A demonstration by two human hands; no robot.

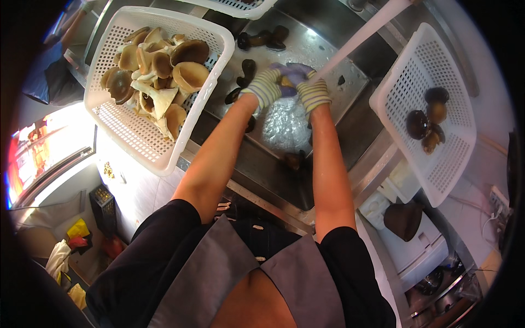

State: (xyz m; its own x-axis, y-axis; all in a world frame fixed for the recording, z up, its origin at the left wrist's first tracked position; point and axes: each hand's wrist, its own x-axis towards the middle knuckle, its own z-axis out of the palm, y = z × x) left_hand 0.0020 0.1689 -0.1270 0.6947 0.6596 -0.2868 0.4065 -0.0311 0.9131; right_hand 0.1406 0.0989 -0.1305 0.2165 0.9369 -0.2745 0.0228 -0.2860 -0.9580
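Note:
My two hands wear striped knit gloves and meet over a steel sink (pixel 322 52) under a stream of running water (pixel 361 38). My left hand (pixel 266 85) and my right hand (pixel 310 90) close together around a small brown mushroom (pixel 286 82), mostly hidden by the gloves. Water splashes in the sink just below them. Several dark mushrooms (pixel 262 38) lie in the sink beyond my hands.
A white perforated basket (pixel 123 139) at the left holds several tan mushrooms (pixel 158 71). A second white basket (pixel 459 158) at the right holds a few dark mushrooms (pixel 426 120). A white appliance (pixel 421 251) sits at lower right. Another person stands at far upper left.

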